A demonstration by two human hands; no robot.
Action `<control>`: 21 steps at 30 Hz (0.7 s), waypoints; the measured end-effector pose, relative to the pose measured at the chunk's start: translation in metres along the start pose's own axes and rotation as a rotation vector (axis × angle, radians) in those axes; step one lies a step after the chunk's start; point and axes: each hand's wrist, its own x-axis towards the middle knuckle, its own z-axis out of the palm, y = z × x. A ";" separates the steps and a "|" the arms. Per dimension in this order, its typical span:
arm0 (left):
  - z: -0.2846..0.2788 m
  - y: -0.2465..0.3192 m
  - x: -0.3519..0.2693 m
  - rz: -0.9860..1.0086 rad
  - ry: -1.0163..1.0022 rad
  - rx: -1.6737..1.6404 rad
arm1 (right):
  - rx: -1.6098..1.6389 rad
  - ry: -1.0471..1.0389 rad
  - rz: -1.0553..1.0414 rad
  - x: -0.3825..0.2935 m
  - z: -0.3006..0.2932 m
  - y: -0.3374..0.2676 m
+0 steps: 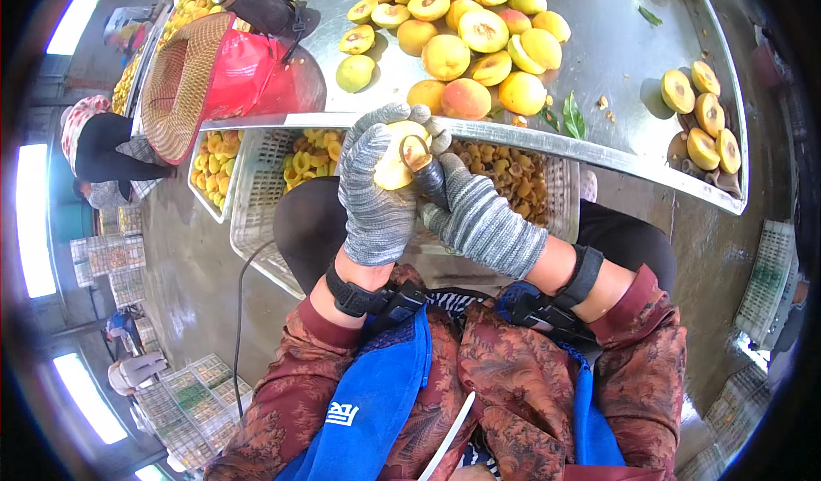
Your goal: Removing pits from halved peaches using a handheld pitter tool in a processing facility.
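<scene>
My left hand (375, 202), in a grey knit glove, holds a pale yellow peach piece (390, 165) with its cut side turned towards me. A pitting tool (432, 185) with a dark handle and a curved metal loop is gripped in my gloved right hand (490, 219). The loop lies against the peach flesh, around a brownish bit near the middle. Both hands are close together just before the metal table's front rim (545, 141). Behind them on the tabletop lies a pile of whole and halved peaches (446, 56).
Peach halves (701, 149) lie in the table's right corner. A woven hat (183, 90), a red bag (240, 74) and a black cylindrical flask (260, 3) are at the left. Beneath the table are crates, one with peach halves (314, 157), another with brown scraps (510, 176). People stand farther left.
</scene>
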 end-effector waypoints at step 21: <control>0.003 0.000 0.008 -0.005 -0.156 0.382 | 0.109 -0.111 0.165 -0.008 -0.027 0.001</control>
